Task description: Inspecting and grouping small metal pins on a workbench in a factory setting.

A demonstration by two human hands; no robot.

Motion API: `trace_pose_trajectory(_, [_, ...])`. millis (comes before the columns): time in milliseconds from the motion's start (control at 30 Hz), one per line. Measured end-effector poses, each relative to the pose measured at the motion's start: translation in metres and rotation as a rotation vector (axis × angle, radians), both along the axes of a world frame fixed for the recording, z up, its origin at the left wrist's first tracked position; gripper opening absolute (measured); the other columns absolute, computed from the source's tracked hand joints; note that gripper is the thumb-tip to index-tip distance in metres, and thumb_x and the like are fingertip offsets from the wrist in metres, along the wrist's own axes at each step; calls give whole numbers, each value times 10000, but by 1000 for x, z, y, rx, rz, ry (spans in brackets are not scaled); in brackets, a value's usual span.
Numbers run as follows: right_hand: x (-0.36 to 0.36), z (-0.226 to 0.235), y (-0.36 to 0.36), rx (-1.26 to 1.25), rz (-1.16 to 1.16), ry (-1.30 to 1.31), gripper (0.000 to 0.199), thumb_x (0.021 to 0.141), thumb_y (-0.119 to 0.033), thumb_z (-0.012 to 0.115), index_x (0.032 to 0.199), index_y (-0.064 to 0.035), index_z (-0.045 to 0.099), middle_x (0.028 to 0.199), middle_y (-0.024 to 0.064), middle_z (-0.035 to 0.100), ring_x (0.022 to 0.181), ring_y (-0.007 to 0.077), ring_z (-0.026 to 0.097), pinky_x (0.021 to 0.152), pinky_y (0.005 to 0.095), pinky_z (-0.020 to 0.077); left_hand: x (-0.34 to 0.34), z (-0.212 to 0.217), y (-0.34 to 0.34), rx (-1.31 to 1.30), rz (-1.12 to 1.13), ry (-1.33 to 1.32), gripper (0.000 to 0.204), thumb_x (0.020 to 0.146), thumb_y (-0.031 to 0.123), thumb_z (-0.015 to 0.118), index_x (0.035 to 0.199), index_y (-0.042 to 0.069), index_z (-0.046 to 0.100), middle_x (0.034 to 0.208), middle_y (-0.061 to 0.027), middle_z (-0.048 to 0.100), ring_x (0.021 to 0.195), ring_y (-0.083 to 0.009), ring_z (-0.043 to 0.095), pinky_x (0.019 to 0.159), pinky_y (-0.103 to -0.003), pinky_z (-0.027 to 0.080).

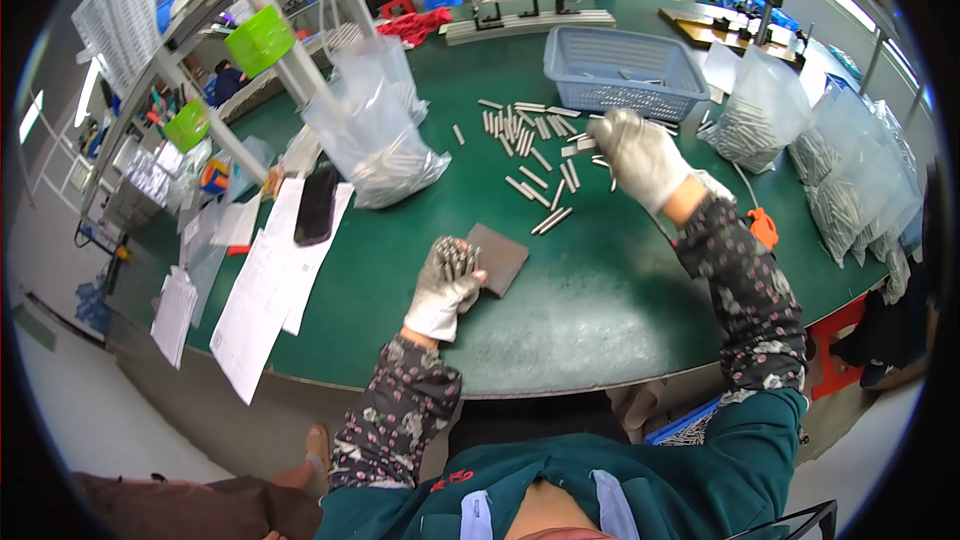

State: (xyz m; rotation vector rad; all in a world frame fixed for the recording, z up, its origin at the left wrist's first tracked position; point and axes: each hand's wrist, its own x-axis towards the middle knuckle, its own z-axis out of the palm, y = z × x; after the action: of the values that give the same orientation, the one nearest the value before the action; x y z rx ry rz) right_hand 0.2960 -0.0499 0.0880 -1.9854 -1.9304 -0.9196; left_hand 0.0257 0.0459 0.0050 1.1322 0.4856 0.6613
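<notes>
Left hand (445, 285) grips bundle of metal rods (457, 258) over grey pad (500, 258) — right hand (640, 155) half-closed above far scattered rods (530, 140), contents cannot tell.

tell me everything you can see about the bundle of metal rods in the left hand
The bundle of metal rods is a tight cluster of short, grey, cylindrical pins, seemingly steel, their round ends side by side and pointing up and away from the person. The gloved left hand grips them in a fist, so only the upper ends show. They are held just over the green table, beside a dark square pad at the fingers. Whether they touch the pad cannot be told.
</notes>
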Motion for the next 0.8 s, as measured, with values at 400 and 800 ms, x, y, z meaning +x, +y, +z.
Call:
trace_pose_trajectory(400, [149,15,97,-27,-618,67,181,803,-109,466,913,-95,609,976,104,587,939,244,569,771,335,478,-5,5,-7,-39,-10,44,390,653,-35,677,925,105,436,702,-13,509,504,-68,431,372,-181,301])
trace_pose_trajectory(800, [106,14,64,69,-446,399,283,763,-246,554,1016,-122,589,1004,129,589,933,273,562,817,381,433,-3,1,-4,-14,-31,23,409,673,39,701,960,113,420,712,-1,495,476,-57,392,363,-181,270])
